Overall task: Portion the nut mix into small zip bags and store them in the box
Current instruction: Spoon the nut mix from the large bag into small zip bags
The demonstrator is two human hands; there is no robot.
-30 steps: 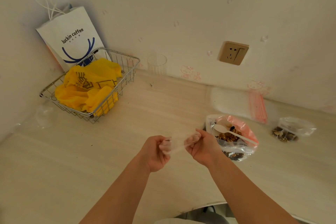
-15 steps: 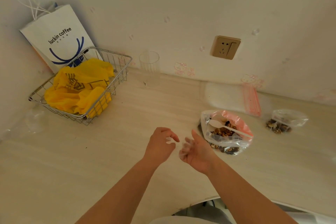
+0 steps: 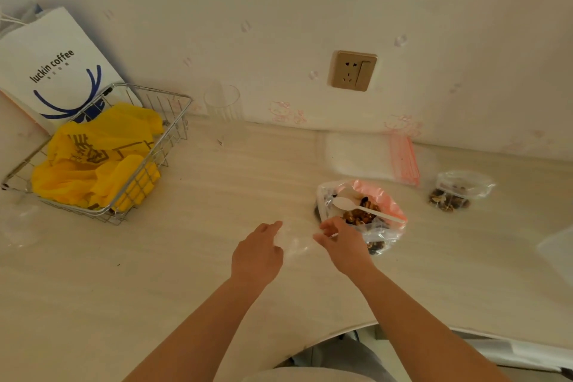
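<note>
Both hands hover low over the table (image 3: 155,273) with a small clear zip bag (image 3: 293,242) lying between them. The left hand (image 3: 257,254) has its fingers stretched forward and touching the bag's near-left edge; the right hand (image 3: 344,245) has its fingers loosely bent at the bag's right edge, and whether they pinch the plastic cannot be told. The bag itself is nearly invisible against the pale surface and looks flat and unfilled.

Taking the open nut-mix bag (image 3: 362,214) as landmark: it sits just to the right of the right hand, its pink-striped mouth rolled open, brown nuts inside, and one white plastic spoon (image 3: 362,208) lying across the opening. The small clear zip bag is just to its left. One filled small bag of nuts (image 3: 455,192) lies well to its right. One flat stack of unused zip bags (image 3: 372,158) with a red seal strip lies just behind it, against the wall. One clear glass (image 3: 221,102) stands behind and to its left at the wall. One wire basket (image 3: 102,149) holding yellow plastic bags (image 3: 96,158) sits far to its left, with one white paper coffee bag (image 3: 52,68) leaning behind the basket. One gold wall socket (image 3: 352,70) is above it on the wall.
</note>
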